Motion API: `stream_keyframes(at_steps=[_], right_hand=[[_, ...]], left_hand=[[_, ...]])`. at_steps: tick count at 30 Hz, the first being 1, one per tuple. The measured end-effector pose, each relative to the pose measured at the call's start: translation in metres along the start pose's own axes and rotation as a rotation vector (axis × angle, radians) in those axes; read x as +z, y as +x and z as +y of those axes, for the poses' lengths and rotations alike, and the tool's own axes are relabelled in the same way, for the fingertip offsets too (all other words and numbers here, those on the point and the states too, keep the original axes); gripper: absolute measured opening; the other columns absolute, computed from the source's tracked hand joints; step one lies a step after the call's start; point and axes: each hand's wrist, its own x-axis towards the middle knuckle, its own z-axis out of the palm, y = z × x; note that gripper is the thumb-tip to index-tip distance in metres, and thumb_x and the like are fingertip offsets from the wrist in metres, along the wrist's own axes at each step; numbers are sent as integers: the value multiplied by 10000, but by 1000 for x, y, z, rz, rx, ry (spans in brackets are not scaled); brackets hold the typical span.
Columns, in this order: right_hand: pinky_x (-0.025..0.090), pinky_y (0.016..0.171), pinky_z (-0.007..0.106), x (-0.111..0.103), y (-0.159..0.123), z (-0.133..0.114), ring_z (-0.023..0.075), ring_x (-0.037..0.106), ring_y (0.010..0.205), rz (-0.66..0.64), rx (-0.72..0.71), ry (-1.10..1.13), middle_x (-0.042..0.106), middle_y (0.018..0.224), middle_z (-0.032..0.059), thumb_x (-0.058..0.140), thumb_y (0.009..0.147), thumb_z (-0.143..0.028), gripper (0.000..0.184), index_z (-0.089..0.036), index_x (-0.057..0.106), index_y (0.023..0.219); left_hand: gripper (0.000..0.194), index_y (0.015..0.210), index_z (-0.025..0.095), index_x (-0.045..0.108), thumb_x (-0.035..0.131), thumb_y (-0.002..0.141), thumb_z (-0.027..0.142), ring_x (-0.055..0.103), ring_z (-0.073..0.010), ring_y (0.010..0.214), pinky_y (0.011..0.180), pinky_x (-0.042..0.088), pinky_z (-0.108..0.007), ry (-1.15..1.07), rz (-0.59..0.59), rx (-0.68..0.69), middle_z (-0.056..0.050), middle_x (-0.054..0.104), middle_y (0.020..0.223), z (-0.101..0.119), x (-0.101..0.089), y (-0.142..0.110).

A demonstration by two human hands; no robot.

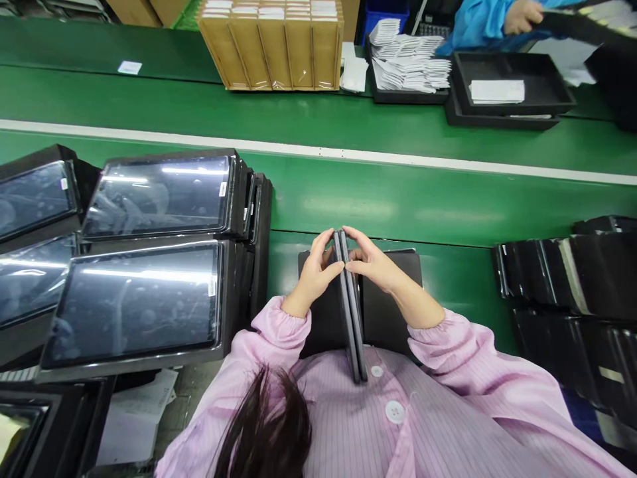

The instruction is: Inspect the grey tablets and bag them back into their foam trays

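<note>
Two slim dark tablets (351,312) stand on edge, side by side, right in front of my body. My left hand (313,271) presses on their left face near the far end, fingertips and thumb curved against it. From the other side my right hand (377,264) grips the same far end, thumb and fingers on the right face. The near ends reach my shirt front. Beneath them lies a flat black pad (393,305) on the green bench. The tablets' screens are turned edge-on and cannot be seen.
To my left, black trays with glossy screens (134,302) are stacked high. More black trays (597,272) rise on the right. Beyond the white strip (318,151) stand a divided cardboard box (279,53) and folded white papers (411,60). A blue-sleeved co-worker's hand (522,16) holds a dark tray.
</note>
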Motion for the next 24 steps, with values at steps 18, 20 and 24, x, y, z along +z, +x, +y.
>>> stream_keyframes(at_steps=[18,20,24], right_hand=[[327,1121,372,62,-26,-42,216,415,1317,344,17,477,436,1439,25,443,873,-508,585,-247,373,1392],[357,1104,347,62,-20,-43,217,468,1275,374,164,536,512,1375,22,470,858,-494,576,-229,420,1366],[325,1113,283,63,-13,-43,163,436,1300,396,219,539,437,1439,45,447,872,-403,588,-188,350,1411]], left_hand=[[480,1146,223,633,301,934,497,434,-230,1304,1120,288,-405,97,316,-15,-64,575,1317,89,68,-22],[473,1060,199,651,334,914,518,515,-230,1221,1071,356,-390,33,374,-131,-84,618,1245,90,71,-16],[456,933,193,643,377,882,560,619,-211,1027,948,450,-350,24,430,-220,-71,689,1038,80,68,-14]])
